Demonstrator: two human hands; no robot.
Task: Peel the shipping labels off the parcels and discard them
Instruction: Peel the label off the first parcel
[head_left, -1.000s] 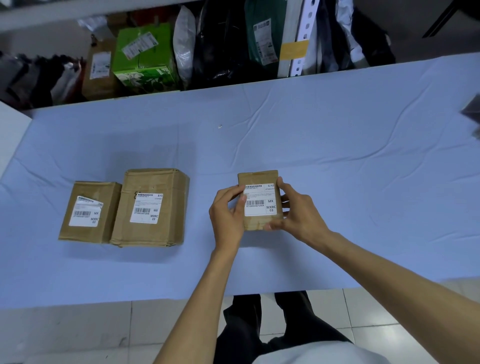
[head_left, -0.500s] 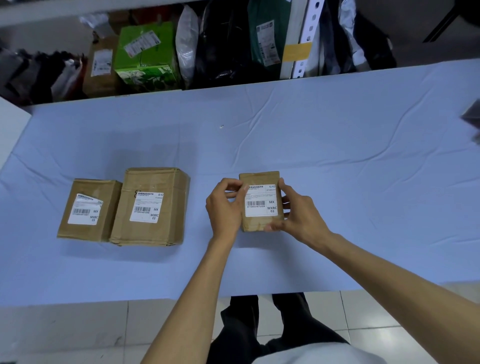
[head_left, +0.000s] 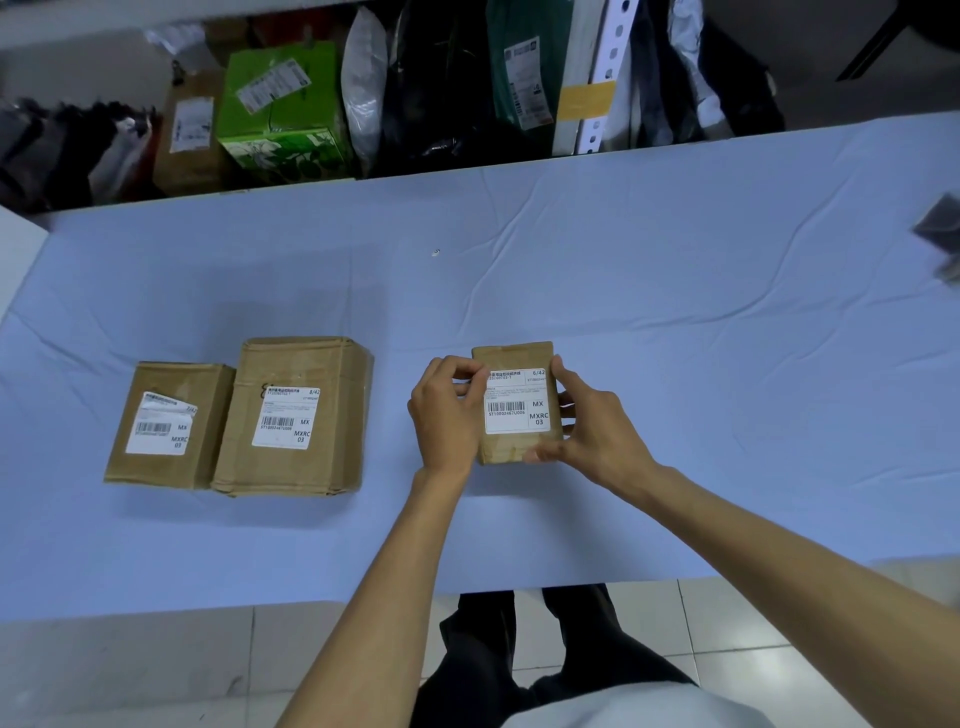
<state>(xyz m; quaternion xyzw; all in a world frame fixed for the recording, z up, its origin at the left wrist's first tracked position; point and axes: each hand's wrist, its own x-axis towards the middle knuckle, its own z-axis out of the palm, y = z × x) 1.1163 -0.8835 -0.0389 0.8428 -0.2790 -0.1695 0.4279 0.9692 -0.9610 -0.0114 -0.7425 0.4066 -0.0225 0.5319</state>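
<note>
A person is standing at a worktop (head_left: 675, 312) with a blue cloth on it. Both hands are working on a small brown box (head_left: 514, 358), which is sitting near the front edge, in the middle.

The right hand (head_left: 597, 431) is holding the box by its right side and bottom corner, with the fingers (head_left: 563, 374) wrapped around it to keep it from sliding. The left hand (head_left: 449, 410) is at the top left corner of the white label (head_left: 517, 402). Its thumb and first finger are pinching together there, and it looks like they are picking at the label's corner. The label is looking mostly flat, so the peel is only just starting.

To do this well, the left hand should be lifting the corner slowly and pulling low and sideways, not straight up. A fast pull could be tearing the label into bits. The right hand should be pressing the box down while the label is coming off.

Two more boxes are waiting on the left, touching each other: a big box (head_left: 298, 374) and a smaller box (head_left: 171, 467) beside it. Both are wearing labels too. No bin is showing in the picture, so where the labels are going I cannot tell.
</note>
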